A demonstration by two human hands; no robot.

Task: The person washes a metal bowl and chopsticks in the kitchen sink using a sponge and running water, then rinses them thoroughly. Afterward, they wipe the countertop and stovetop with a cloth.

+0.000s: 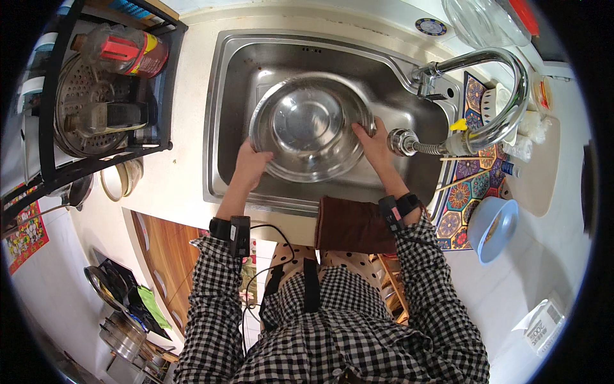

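Both hands grip a round stainless steel basin (308, 122) over the sink (235, 158). My left hand (251, 167) holds its near left rim, thumb on the inside wall and the fingers mostly hidden beneath. At the right rim is my right hand (375, 144), its thumb also inside the basin. The basin's shiny inner bottom faces up toward me. Just right of my right hand hangs the spray head (402, 142) of a chrome gooseneck faucet (520, 81). Whether the basin touches the sink floor is hard to tell.
A brown folded cloth (355, 225) drapes over the counter's front edge. On the right, a light blue plastic bowl (494, 230) and chopsticks (463, 179) rest near a patterned mat (453, 223). A black rack (170, 96) with bottles and a perforated steamer plate (79, 103) stands left.
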